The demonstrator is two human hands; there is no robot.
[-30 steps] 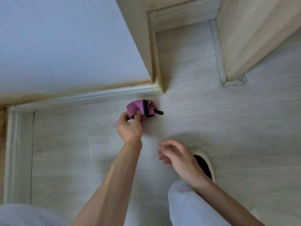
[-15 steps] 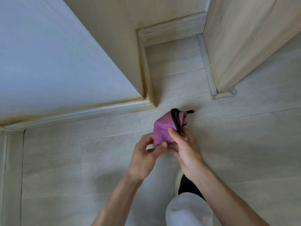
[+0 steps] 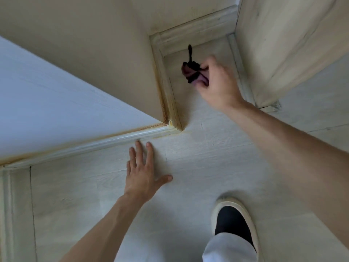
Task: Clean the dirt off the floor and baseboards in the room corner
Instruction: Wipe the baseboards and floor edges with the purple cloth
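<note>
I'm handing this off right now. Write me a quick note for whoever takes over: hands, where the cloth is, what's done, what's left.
Right hand: gripping the bunched pink cloth with black trim, over the floor of the narrow recess.
Left hand: empty, flat on the floor, fingertips near the front baseboard.
Done: cannot tell; no wiped area is distinguishable.
Left: orange-brown grime shows along the recess's left baseboard and the front baseboard's top edge. The recess floor looks next.
</note>
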